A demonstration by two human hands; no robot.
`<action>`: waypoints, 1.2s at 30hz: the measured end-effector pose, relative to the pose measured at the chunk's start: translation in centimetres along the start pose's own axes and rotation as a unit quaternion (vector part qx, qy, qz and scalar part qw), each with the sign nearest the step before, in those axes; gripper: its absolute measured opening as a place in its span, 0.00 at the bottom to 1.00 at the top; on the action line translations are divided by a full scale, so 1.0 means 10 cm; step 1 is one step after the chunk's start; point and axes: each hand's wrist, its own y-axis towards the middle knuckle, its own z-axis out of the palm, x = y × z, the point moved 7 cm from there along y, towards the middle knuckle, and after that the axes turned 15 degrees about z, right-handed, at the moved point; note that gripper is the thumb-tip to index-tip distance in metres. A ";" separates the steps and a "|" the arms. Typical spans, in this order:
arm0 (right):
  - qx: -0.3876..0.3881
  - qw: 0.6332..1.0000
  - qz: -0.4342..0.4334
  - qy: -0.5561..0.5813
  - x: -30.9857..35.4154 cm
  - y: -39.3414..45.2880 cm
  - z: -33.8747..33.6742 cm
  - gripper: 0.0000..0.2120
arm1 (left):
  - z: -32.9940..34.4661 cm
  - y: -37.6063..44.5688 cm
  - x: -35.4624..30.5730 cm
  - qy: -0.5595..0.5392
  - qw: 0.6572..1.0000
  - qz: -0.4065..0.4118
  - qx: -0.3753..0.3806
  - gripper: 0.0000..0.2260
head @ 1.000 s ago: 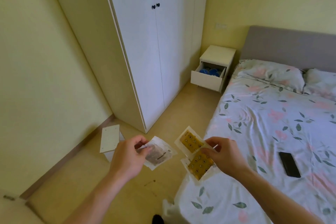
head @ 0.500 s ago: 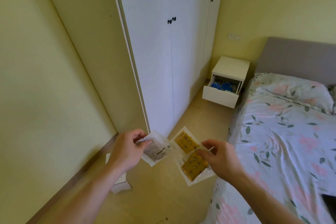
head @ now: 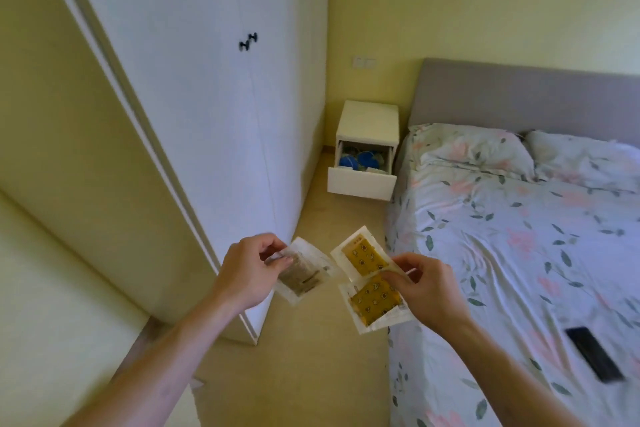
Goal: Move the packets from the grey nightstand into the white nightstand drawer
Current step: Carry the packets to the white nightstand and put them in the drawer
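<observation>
1. Room: bedroom with pale yellow walls and a beige floor [head: 311,374]. A tall white two-door wardrobe [head: 214,107] with small black knobs stands on the left.
2. A bed with a white floral cover [head: 512,253] fills the right side; a grey padded headboard [head: 519,97] runs behind it. Two floral pillows counted, lying against the headboard.
3. One flat black rectangular device [head: 594,359] lies on the cover near the lower right; blurred, type unclear.
4. A small white nightstand [head: 369,123] sits in the corner between wardrobe and bed. Its one white drawer [head: 362,184] is pulled out; round blue items and other contents inside, too small to count.
5. Left hand [head: 247,270]: fingers and thumb pinch one clear plastic packet with brownish contents [head: 303,274], held in the air over the floor.
6. Right hand [head: 427,288]: fingers pinch two clear packets with yellow patterned contents [head: 369,279], one above the other, overlapping at the grip.
7. Packets counted: three, all in hand, well apart from the open drawer.
</observation>
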 end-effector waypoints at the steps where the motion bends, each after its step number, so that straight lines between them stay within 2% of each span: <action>1: -0.013 1.000 0.013 0.003 -0.01 0.06 -0.05 0.03 | 0.06 0.19 0.01 -0.003 1.000 0.008 0.012 0.05; 7: -0.098 0.990 0.094 0.037 -0.32 0.55 -0.50 0.05 | 0.68 1.26 -0.17 -0.026 0.991 0.074 0.109 0.03; 13: -0.139 0.980 0.133 0.055 -0.59 1.53 -0.78 0.09 | 1.25 2.34 -0.09 -0.032 0.983 0.102 0.146 0.02; 17: -0.128 0.982 0.132 0.049 -0.57 2.34 -0.90 0.08 | 1.49 3.06 0.05 -0.018 0.985 0.088 0.150 0.01; 25: -0.055 0.992 0.111 0.008 -0.29 3.90 -1.13 0.04 | 1.56 4.16 0.39 0.024 0.993 0.024 0.112 0.05; 36: -0.060 0.994 0.094 0.012 -0.11 5.67 -1.29 0.05 | 1.88 5.64 0.87 0.023 0.993 -0.010 0.115 0.06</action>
